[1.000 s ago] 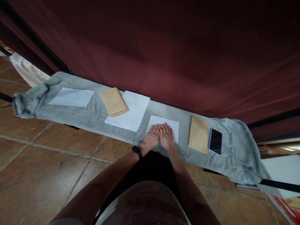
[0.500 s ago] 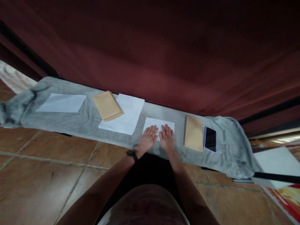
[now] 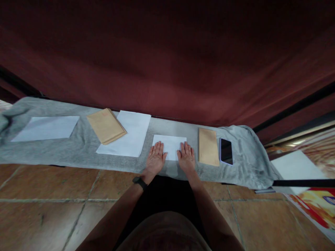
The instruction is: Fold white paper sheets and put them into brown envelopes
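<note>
A small white sheet (image 3: 172, 148) lies flat on the grey cloth in front of me. My left hand (image 3: 156, 157) rests palm down over its left edge, fingers stretched out, a dark watch on the wrist. Over the sheet's right edge lies my right hand (image 3: 186, 157), also flat with its fingers apart. Neither hand grips anything. To the right is a stack of brown envelopes (image 3: 208, 146), close to my right hand. Larger white sheets (image 3: 133, 129) lie to the left, partly covered by a tilted stack of brown envelopes (image 3: 106, 125).
A phone (image 3: 226, 151) with a dark screen lies right of the right envelopes. Another white sheet (image 3: 47, 127) is at the far left. The grey cloth (image 3: 78, 153) covers a narrow surface, with a dark red curtain (image 3: 162, 87) behind it.
My hands have moved apart, from the middle of the small white sheet to its left and right edges. The camera view has also shifted.
</note>
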`<state>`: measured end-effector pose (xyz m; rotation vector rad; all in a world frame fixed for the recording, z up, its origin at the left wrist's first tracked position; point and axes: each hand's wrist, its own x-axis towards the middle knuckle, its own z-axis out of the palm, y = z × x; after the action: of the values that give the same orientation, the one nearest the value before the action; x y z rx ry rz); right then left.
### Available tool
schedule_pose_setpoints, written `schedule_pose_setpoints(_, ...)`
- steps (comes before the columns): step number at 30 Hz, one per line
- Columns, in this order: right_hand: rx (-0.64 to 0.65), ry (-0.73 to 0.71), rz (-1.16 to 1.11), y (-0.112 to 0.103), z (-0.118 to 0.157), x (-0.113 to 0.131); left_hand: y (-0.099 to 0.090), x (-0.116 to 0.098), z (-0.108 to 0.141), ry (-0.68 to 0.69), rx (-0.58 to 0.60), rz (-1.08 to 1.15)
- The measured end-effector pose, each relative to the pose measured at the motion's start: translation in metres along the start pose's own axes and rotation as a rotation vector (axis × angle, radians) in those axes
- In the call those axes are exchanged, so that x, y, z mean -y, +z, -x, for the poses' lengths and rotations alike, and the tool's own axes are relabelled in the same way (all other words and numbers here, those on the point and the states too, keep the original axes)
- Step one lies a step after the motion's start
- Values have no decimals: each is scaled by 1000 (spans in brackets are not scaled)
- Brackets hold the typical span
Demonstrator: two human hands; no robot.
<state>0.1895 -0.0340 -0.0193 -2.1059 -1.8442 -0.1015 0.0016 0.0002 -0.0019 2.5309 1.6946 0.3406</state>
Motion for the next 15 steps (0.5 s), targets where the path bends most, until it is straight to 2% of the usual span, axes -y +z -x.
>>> schedule_pose_setpoints(3,1,6,-10,-1,1,1,6,-8,-6,-14,-25,23)
schedule_pose_setpoints(7,-2,7,-20,-3,0,3,15,-27,-25,89,-27,86)
schedule_pose_setpoints(10,0,10,-22,-4,0,4,20,-37,-39,107,0,91)
schedule_pose_setpoints(15,27,14,-26,-5,-1,3,21,-34,-51,87,-11,55)
